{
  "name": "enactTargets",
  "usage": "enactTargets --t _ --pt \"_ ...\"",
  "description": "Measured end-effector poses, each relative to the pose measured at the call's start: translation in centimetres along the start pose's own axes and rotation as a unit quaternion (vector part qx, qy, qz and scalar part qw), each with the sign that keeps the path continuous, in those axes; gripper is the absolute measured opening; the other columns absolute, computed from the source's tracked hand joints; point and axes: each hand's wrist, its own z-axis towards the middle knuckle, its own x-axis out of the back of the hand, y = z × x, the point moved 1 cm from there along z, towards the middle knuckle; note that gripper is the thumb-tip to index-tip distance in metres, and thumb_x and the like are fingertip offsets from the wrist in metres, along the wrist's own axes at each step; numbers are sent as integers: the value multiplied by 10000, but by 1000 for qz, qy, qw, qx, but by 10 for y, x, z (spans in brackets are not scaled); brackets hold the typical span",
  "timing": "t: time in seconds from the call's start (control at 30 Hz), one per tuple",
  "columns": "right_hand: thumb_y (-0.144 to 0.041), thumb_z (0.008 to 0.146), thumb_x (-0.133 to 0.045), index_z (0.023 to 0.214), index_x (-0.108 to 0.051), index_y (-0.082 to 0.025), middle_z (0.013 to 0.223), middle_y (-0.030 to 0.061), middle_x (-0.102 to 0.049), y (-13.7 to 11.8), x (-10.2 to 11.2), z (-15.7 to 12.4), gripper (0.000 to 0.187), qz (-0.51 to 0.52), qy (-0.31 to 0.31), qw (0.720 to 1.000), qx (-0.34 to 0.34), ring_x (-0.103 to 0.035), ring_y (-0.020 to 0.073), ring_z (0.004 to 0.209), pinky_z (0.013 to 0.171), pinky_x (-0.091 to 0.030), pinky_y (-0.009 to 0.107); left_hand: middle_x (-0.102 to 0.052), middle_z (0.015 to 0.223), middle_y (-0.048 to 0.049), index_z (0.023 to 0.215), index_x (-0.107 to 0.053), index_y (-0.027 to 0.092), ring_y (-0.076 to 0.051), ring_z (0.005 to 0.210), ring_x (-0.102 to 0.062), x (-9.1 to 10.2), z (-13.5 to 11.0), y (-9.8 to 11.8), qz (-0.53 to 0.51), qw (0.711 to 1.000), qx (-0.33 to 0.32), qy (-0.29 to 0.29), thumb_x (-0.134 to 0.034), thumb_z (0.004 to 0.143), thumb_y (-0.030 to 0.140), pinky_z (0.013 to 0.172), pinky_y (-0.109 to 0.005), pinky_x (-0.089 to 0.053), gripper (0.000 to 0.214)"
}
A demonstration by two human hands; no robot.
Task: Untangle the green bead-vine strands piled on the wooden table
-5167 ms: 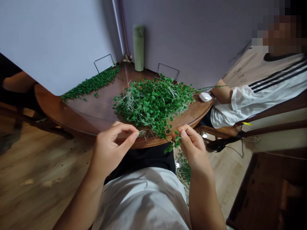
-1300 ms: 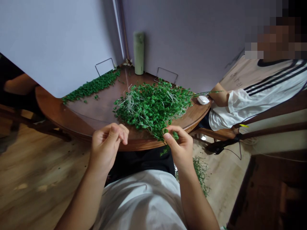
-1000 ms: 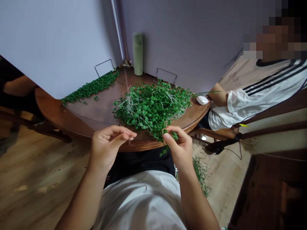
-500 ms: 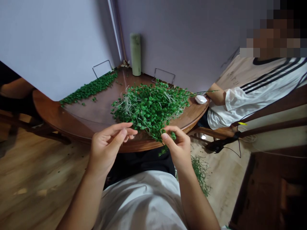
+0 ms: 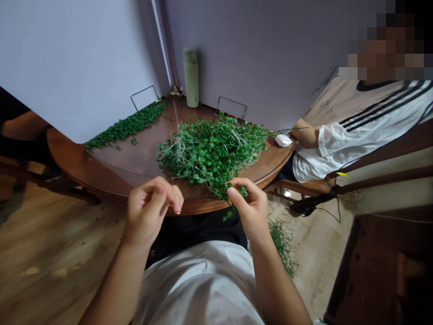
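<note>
Round wooden table (image 5: 72, 164) holds a loose heap of bright green sprigs (image 5: 211, 155), tangled with pale wiry stems, at its near edge; the right hand (image 5: 248, 203) pinches sprigs between thumb and forefinger; the left hand (image 5: 149, 207) curls just beside, its grip nearly closed, any hold too fine to tell.

The light is soft and even, brightest on the pale wall (image 5: 74, 58) to my left, while the dark wooden furniture (image 5: 379, 271) at lower right sinks into dimness. A faint sheen lies on the varnished tabletop (image 5: 115, 158) — my right hand (image 5: 248, 203) looks fairly crisp, but the wooden floor (image 5: 50, 234) smears into blur — and the wide lens bends the walls near the edges.
</note>
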Motion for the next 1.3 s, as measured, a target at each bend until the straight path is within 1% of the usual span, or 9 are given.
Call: enactTargets --t 0.13,0.2,0.3,0.43,0.53,0.73,0.93,1.13,1.3 --pt "-325 859 -743 926 -730 -242 800 -15 -663 -1 0 0 108 17 1 1000 5 -557 135 699 664 -456 261 -291 399 34 513 -375 176 -111 438 -380 -4 0 3 -1 1000 5 0 -540 1004 503 518 -294 -292 614" --pt "-323 864 -740 928 -731 -244 801 -17 -661 -1 0 0 102 19 -1 1000 3 -556 135 705 671 -456 260 -250 392 40 508 -344 178 -110 435 -353 -4 1 3 -5 1000 12 0 -545 990 542 530 -299 -291 637" --pt "-337 869 -736 935 -731 -240 805 -13 -659 0 0 0 117 17 -4 1000 -1 -559 141 712 675 -457 265 -327 428 45 558 -456 187 -109 449 -372 -4 3 2 -18 1000 11 -1 -639 942 529 539 -296 -313 546" --pt "-344 872 -728 936 -730 -236 802 -10 -658 0 0 0 126 12 -3 1000 -3 -564 144 717 677 -459 265 -589 525 7 696 -673 203 -118 479 -490 0 6 -3 -25 999 -8 -22 -783 838 483 520 -282 -376 333" --pt "-348 871 -725 933 -728 -233 805 -10 -664 0 0 0 130 9 -2 1000 -4 -564 144 712 675 -461 264 -734 664 -17 779 -766 225 -114 499 -576 3 6 -6 -27 999 -18 -22 -819 814 424 522 -269 -453 210" --pt "-310 872 -736 937 -735 -245 828 -21 -675 2 2 0 92 13 5 1000 4 -565 131 731 690 -455 243 -802 886 -51 964 -806 237 -89 667 -680 2 3 -6 -26 1000 -13 5 -741 915 309 618 -185 -534 109" --pt "-292 873 -740 939 -733 -251 802 -29 -654 3 1 0 78 25 0 1000 1 -551 120 710 673 -441 237 -802 940 -39 1176 -735 275 -90 721 -693 2 3 -4 -52 999 -2 -2 -742 914 278 593 -156 -516 262" --pt "-300 870 -742 940 -734 -249 804 -25 -655 3 1 -2 87 19 -1 1000 1 -556 123 711 673 -446 241 -755 736 -3 926 -740 216 -108 634 -666 6 3 -5 -37 999 -32 -23 -770 886 338 587 -212 -493 132" --pt "-304 873 -737 951 -736 -249 798 -26 -651 4 1 -2 95 20 -1 1000 -4 -559 123 709 670 -449 239 -522 494 29 723 -585 172 -114 513 -503 3 4 1 -56 998 -20 -33 -626 978 410 556 -263 -389 351"
